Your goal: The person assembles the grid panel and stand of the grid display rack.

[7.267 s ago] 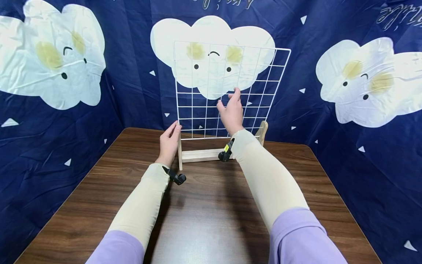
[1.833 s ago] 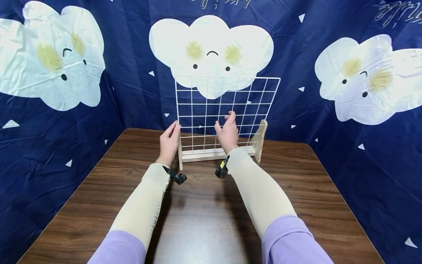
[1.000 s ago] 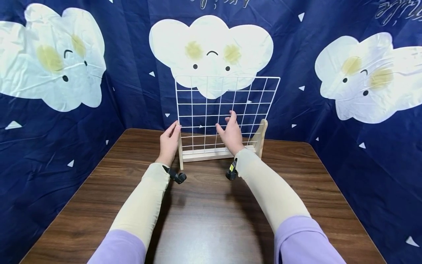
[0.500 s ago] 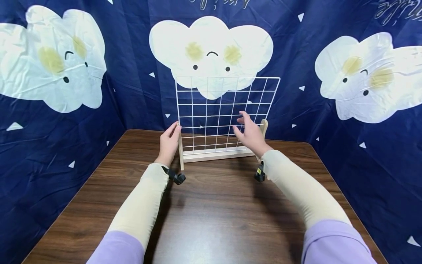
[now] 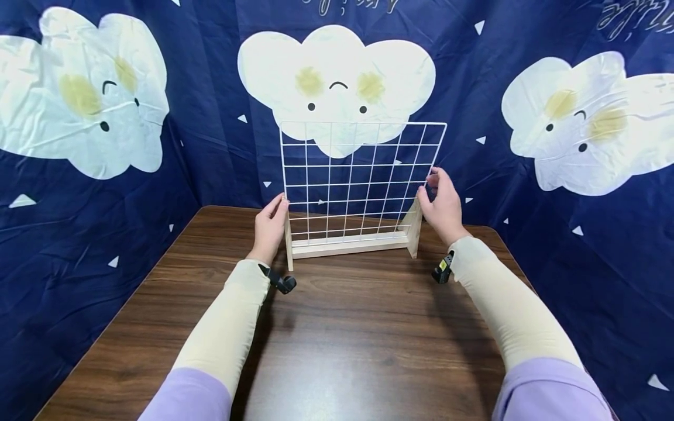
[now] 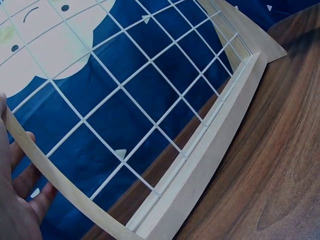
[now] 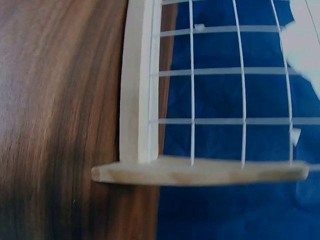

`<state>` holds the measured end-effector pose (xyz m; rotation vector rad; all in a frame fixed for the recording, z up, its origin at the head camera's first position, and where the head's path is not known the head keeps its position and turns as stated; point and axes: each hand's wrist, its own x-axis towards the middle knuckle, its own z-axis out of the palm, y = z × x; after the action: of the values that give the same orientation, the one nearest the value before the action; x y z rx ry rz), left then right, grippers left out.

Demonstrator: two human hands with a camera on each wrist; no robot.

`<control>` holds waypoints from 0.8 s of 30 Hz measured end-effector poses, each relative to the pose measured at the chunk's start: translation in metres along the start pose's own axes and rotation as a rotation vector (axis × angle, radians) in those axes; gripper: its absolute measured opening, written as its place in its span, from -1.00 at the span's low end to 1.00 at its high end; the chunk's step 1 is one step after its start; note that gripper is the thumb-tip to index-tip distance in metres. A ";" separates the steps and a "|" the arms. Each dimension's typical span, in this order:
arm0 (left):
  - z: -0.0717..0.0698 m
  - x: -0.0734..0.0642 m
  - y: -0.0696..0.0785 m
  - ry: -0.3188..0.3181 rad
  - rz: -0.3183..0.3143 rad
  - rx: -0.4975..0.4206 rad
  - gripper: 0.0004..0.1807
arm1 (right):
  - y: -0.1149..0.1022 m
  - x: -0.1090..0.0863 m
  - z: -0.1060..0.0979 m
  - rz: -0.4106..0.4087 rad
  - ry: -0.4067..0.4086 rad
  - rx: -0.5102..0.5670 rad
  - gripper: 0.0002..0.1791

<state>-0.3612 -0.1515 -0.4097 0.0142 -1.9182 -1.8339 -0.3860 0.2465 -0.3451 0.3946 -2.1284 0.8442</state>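
Note:
A white wire grid panel [image 5: 344,175] stands upright in a pale wooden stand [image 5: 350,248], its lower edge along the crossbar, as the left wrist view shows. My left hand [image 5: 270,228] pinches the top of the stand's left side piece between thumb and fingers. In the left wrist view, the fingers [image 6: 42,200] of that hand lie behind this side piece [image 6: 55,182]. My right hand [image 5: 443,204] is at the panel's right edge, fingers loosely curved and thumb near the top of the right side piece [image 5: 415,229]. The right wrist view shows that side piece [image 7: 200,173] but not the hand.
The stand rests toward the back of a dark brown wooden table [image 5: 337,345]. Behind and on both sides hangs a blue curtain [image 5: 210,117] printed with white clouds. A small black camera is strapped to each wrist.
Since the oldest frame the grid panel has come down into the stand. My right hand has gone from the panel's middle to its right edge. The left hand keeps its place.

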 end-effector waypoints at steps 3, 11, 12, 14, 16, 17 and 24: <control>-0.001 0.000 0.001 0.002 0.001 0.011 -0.51 | 0.014 0.002 0.001 0.071 0.035 0.035 -0.47; -0.001 0.000 0.000 -0.007 -0.020 0.007 -0.51 | 0.040 0.002 0.007 0.321 -0.105 0.091 -0.42; -0.001 0.000 0.001 -0.010 -0.026 0.005 -0.50 | 0.041 0.003 0.007 0.358 -0.140 0.099 -0.42; -0.001 -0.001 0.003 -0.016 -0.035 -0.006 -0.51 | 0.042 0.003 0.008 0.421 -0.206 0.128 -0.41; -0.002 -0.003 0.008 -0.023 -0.037 -0.022 -0.51 | 0.043 0.004 0.010 0.494 -0.254 0.198 -0.41; -0.002 -0.006 0.014 -0.026 -0.037 -0.022 -0.51 | 0.043 0.004 0.011 0.533 -0.275 0.236 -0.41; -0.002 -0.016 0.033 -0.037 -0.039 0.001 -0.51 | 0.041 0.003 0.024 0.746 -0.382 0.549 -0.43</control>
<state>-0.3357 -0.1451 -0.3838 0.0182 -1.9572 -1.8702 -0.4230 0.2605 -0.3715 0.0056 -2.3914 1.9282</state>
